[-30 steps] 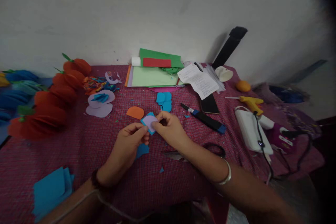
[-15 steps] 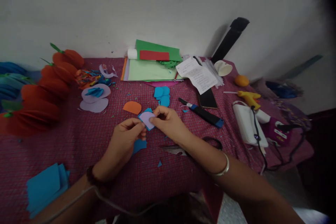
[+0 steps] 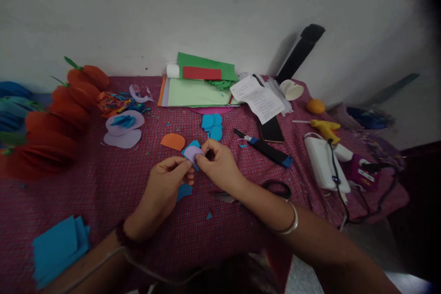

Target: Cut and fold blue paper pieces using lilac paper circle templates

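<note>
A small lilac paper piece with a rounded top lies over blue paper, and both are pinched between my two hands. My left hand grips the lower left edge with thumb and fingers. On the upper right side, my right hand pinches the same papers. An orange paper piece with a rounded top lies just behind my left hand. Below the hands is a blue paper scrap. Scissors lie partly hidden under my right forearm.
Blue cut pieces, a utility knife and a phone lie beyond my right hand. A yellow glue gun with its cable is at right. Blue sheets lie at left front; orange paper pumpkins stand behind.
Both hands keep their pinch on the lilac and blue papers, which have shifted very slightly. The camera view has moved a little; nothing else differs.
</note>
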The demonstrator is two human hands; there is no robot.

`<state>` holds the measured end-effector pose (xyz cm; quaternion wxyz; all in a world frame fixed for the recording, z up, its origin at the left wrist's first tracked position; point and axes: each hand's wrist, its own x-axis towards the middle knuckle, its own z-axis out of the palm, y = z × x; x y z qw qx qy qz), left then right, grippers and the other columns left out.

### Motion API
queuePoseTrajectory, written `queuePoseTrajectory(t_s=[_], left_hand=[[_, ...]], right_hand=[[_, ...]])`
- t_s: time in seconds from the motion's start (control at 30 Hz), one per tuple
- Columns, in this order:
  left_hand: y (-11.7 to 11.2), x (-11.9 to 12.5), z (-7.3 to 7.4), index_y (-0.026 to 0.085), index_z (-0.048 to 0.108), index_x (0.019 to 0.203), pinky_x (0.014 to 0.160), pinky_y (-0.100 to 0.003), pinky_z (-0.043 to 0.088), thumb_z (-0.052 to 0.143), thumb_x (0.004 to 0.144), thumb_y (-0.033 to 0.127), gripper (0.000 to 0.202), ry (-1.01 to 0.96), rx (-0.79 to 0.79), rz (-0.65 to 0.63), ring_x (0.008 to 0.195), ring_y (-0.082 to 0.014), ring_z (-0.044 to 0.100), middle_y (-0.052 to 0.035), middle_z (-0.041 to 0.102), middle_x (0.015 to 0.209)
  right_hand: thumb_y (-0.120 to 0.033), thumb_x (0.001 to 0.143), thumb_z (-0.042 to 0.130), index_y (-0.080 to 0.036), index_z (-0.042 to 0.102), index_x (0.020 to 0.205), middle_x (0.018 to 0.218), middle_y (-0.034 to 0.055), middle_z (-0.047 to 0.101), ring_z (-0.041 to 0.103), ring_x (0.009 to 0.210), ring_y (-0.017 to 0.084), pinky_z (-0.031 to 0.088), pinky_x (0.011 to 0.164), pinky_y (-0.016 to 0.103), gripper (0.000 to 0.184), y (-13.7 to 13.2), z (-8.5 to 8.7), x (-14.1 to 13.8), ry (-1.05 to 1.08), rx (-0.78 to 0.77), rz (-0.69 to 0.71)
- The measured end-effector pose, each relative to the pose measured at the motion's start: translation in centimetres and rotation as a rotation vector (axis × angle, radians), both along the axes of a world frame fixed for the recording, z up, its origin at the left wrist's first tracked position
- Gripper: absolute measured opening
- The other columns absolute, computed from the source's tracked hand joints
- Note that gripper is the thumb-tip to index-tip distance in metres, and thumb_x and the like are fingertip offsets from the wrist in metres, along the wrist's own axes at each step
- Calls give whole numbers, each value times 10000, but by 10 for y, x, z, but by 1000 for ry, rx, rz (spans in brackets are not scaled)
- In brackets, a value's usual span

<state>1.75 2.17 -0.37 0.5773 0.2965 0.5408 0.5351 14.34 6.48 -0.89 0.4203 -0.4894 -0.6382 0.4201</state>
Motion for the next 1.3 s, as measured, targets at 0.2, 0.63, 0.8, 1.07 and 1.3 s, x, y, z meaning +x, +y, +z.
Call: queuePoseTrajectory(t_s=[0.2,0.63,0.8,1.07,1.3], left_hand=[[0,1,-2,139,645,575,500,-196,458,736,607,212,121,-40,-3,-1,512,-93,549,15,617,560],[0,2,1,146,629,564,496,-208,448,729,598,206,121,-66,-12,-2,500,-98,547,17,613,545],[-1,3,2,140,636,576,512,-208,464,730,596,199,113,-101,-14,8,511,-95,561,13,625,553],[-1,1,2,134,665,612,553,-230,507,759,595,220,128,-145,-13,9,542,-110,602,-5,659,584],[8,-8,0,153,611,575,436,-229,470,727,643,316,211,-52,-41,-104,442,-114,555,-8,620,516]], right_hand=[[-205,705,534,-203,450,629,579,-60,441,399,539,100,310,508,231,113,-1,0,-1,-4,4,6],[-185,687,540,-208,426,623,575,-64,414,373,534,101,296,505,238,134,-1,1,-1,-7,12,-1],[-183,688,536,-210,420,626,577,-64,408,373,536,102,294,507,242,135,-2,1,-1,-8,4,-6],[-182,690,535,-206,423,623,591,-59,423,389,554,105,308,527,248,133,-1,2,0,-10,14,-19],[-143,687,529,-207,413,621,587,-60,420,379,546,100,298,518,243,149,-3,3,1,-73,39,18]])
